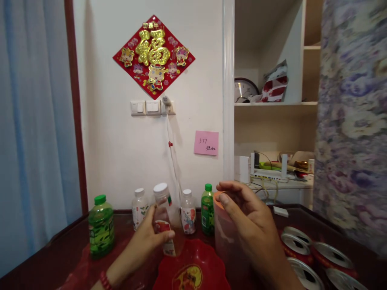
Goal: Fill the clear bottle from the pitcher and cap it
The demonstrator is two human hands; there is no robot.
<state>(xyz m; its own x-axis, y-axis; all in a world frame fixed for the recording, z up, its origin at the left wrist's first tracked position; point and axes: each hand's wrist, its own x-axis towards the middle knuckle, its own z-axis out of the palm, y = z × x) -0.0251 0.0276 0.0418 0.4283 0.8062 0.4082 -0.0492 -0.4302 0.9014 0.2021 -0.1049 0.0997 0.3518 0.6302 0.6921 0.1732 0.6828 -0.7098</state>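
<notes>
red scalloped dish, gold print in its middle, lies nearest you on the dark table. just behind the dish's left side, your left hand is closed round a clear jar with a white lid, tilted, your thumb across its front. beside the dish's right edge, your right hand is half curled about the top of an orange-topped container; whether it grips cannot be told. open cans stand well right of the dish. behind the dish you have one white-capped bottle, with a second white-capped bottle further left. one green bottle stands well left of the dish, another green bottle behind its right side.
</notes>
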